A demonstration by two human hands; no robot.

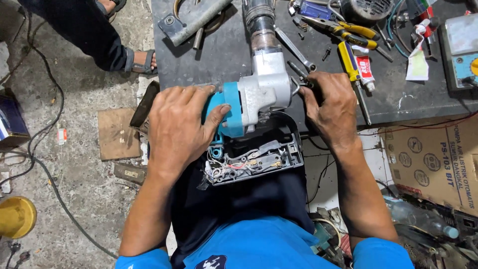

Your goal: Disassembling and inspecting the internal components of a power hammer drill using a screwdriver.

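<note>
A power tool (264, 84) with a silver metal gear housing and a teal plastic body lies at the near edge of a dark workbench (224, 55). Its black handle (259, 159) is opened, showing wires and a switch. My left hand (179, 129) is clamped over the teal body, thumb on its side. My right hand (331, 107) presses against the right side of the silver housing, fingers closed on a small metal tool (298, 72) at the housing.
On the bench lie a spanner (294, 47), yellow-handled pliers (343, 31), a yellow screwdriver (351, 69), a glue tube (366, 72) and a meter (463, 50). A cardboard box (433, 159) stands at right. Another person's sandalled foot (142, 62) rests on the concrete floor with cables (45, 129).
</note>
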